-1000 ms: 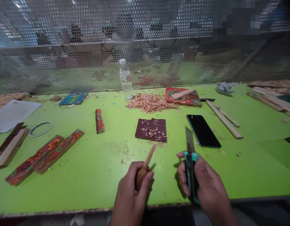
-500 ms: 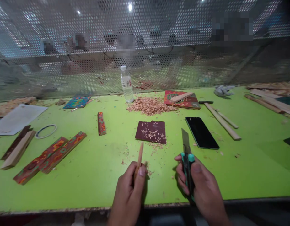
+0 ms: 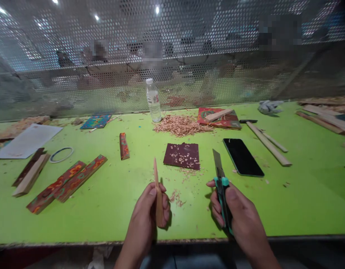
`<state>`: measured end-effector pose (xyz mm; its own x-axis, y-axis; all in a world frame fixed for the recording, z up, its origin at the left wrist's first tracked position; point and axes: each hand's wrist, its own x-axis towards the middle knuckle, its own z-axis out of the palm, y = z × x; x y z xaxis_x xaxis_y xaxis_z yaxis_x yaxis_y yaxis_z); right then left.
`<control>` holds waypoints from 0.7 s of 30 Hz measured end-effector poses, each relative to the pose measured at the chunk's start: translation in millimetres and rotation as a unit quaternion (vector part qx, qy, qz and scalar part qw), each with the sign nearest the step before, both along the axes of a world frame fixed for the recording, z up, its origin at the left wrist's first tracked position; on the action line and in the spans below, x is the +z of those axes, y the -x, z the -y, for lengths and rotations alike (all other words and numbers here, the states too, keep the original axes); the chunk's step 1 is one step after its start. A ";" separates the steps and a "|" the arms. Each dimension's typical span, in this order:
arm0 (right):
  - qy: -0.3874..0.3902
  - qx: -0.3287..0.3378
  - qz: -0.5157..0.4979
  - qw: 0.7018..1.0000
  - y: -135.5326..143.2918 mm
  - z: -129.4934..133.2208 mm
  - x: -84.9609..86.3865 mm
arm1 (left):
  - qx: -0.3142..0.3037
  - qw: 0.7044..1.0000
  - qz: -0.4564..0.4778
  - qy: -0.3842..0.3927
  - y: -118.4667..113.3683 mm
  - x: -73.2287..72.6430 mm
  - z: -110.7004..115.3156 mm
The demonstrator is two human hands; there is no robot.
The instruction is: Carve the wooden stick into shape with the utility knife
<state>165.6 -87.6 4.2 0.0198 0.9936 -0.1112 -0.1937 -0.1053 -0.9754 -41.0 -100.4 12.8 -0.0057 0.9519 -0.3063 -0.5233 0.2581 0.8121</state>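
Clearly, wooden stick [image 3: 159, 204] juts forward from left grip [image 3: 143, 209].

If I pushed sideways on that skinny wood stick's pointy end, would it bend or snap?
The wood stick looks solid, so probably stiff, not floppy. Its narrow, tapering tip might snap; the thicker end in the left hand seems sturdier.
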 end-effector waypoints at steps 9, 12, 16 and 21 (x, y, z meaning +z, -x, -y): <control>0.009 0.019 0.009 1.000 -1.0 -2.6 1.9 | -0.013 0.996 -0.091 -0.013 3.7 -0.2 1.6; 0.014 0.023 0.010 1.000 -1.3 -3.2 2.7 | -0.022 0.993 -0.117 -0.019 4.4 0.2 0.5; 0.019 0.025 0.008 0.999 -1.2 -3.3 3.4 | -0.034 0.990 -0.138 -0.022 5.3 1.0 0.2; 0.021 0.025 0.012 0.999 -1.2 -3.2 3.8 | -0.040 0.987 -0.156 -0.015 5.5 1.9 1.0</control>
<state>166.9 -84.5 8.0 -0.0259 0.9878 -0.1534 -0.1646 -0.1556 -0.9740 -46.4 -101.3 14.7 -0.0195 0.9617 -0.2735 -0.2250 0.2623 0.9384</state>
